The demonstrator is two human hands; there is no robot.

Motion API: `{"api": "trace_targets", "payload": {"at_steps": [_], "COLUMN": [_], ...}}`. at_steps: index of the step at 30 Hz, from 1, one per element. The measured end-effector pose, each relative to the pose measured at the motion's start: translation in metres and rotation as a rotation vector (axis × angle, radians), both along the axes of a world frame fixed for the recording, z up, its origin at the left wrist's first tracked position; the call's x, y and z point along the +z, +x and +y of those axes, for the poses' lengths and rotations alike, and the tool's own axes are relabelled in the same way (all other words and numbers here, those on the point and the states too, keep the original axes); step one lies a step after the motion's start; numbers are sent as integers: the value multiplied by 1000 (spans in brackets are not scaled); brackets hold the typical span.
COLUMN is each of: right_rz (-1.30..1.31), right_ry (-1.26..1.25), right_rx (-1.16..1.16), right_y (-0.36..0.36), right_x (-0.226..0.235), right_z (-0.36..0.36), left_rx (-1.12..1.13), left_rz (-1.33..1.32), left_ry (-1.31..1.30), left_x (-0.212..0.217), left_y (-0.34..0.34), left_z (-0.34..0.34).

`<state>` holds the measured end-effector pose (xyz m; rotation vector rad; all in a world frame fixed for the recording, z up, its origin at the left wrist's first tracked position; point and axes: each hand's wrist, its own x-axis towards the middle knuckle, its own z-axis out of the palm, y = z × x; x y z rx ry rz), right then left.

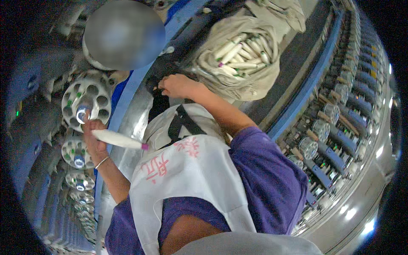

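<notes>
My left hand (96,132) is closed around the thick end of a white yarn bobbin (119,138) with a purple tip, which points toward my apron. A finger of that hand reaches up to the hub of a round magazine (98,102), a metal disc with a ring of holes, some showing green tips. My right hand (180,86) is over the dark gap beside the machine's edge, its fingers curled in. Whatever may be in those fingers is hidden. Beyond my right forearm stands a beige cloth sack (255,87) full of white yarn bobbins (242,53) with green or purple tips.
More round magazines (79,154) line the machine on the left, along its blue rail (140,80). Another machine row (331,131) with a blue rail (306,80) runs along the right. A second pale cloth (293,15) lies past the sack. My white apron (191,170) hangs in front.
</notes>
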<state>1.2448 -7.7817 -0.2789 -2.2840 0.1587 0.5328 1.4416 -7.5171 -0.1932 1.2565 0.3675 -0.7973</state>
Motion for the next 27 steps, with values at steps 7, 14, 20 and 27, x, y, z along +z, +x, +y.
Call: {"api": "trace_targets", "payload": {"at_steps": [7,14,20,27], "right_rz": [36,323,-173,-712], "right_ry": [-237,-861,-317,1399], "right_rx": [-996,-1088,-1386,-1549], "right_y": [-192,-319,-322,-216], "right_x": [-70,-129,-66,-19], "right_z": [-145,-268,-277,-153], "left_rx": [-447,-961,-1127,-363], "left_rz": [773,370,-799,385], "left_ry": [97,78,275,-491], "left_x": [-80,-154,-191,-119], "left_y": [-154,-271,-301,-245], "left_z": [-169,-393,-421,-410]}}
